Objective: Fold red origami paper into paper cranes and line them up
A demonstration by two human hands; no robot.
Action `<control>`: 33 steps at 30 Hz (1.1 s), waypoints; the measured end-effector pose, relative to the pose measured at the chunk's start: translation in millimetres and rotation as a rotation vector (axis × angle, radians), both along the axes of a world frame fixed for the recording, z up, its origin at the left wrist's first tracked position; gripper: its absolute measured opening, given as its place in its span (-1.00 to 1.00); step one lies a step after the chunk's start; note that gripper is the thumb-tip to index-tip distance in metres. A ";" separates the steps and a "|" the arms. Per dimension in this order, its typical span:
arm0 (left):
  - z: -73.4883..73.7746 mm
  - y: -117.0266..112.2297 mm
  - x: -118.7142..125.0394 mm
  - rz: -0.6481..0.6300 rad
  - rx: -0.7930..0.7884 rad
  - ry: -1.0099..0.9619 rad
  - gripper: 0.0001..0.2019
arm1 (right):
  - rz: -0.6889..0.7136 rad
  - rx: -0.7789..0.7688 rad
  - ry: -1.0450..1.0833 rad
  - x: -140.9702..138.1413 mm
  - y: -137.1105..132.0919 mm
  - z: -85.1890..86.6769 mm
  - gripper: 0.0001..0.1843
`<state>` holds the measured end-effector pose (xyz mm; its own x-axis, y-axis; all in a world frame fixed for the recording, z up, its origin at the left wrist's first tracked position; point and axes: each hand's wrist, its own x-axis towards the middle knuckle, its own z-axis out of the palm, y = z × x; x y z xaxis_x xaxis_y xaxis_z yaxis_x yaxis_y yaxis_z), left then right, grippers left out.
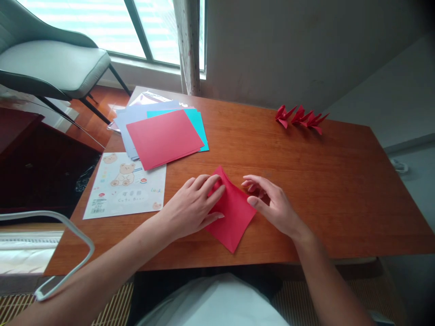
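Note:
A folded red paper square point(234, 217) lies on the wooden table point(340, 181) near its front edge. My left hand point(192, 206) rests flat on the paper's left part, fingers stretched out and pressing it down. My right hand point(272, 203) is at the paper's right edge, fingers spread, thumb and fingertips touching the paper's rim.
A stack of coloured sheets point(163, 133), red on top over turquoise and pale lilac, lies at the back left. A printed bear card point(125, 185) lies in front of it. Folded red paper figures point(301, 117) stand at the back right. A grey chair point(50, 63) stands by the window.

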<state>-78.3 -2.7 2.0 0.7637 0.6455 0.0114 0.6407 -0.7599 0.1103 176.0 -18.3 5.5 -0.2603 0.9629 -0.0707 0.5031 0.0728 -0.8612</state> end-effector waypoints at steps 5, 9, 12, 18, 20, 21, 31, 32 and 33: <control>8.5 -2.8 9.1 -0.015 -0.014 0.047 -0.53 | -0.138 0.207 -0.203 -13.7 -2.7 -12.9 -0.85; 10.4 -1.6 16.0 -0.007 -0.032 0.055 -0.51 | -0.168 0.256 -0.298 -19.1 0.0 -19.6 -0.89; 10.2 -0.6 18.3 0.003 -0.036 0.049 -0.49 | -0.161 0.261 -0.352 -19.6 0.4 -22.3 -0.90; 8.1 -1.5 19.9 0.002 -0.026 0.049 -0.48 | -0.129 0.253 -0.368 -19.3 1.3 -22.7 -0.90; 7.4 -2.0 20.4 0.002 -0.022 0.045 -0.48 | -0.118 0.251 -0.369 -19.4 1.4 -21.9 -0.90; 7.2 -2.2 20.3 0.003 -0.023 0.039 -0.48 | -0.114 0.251 -0.372 -19.4 1.4 -21.5 -0.89; 1.1 1.4 5.8 0.057 -0.015 -0.048 -0.60 | 0.037 0.337 -0.419 -21.6 -3.4 -13.1 -0.69; 0.0 1.5 5.0 0.062 -0.016 -0.065 -0.61 | 0.062 0.340 -0.424 -22.3 -4.1 -11.5 -0.68; -1.0 1.5 4.5 0.064 -0.022 -0.079 -0.62 | 0.086 0.336 -0.425 -23.0 -4.7 -9.3 -0.68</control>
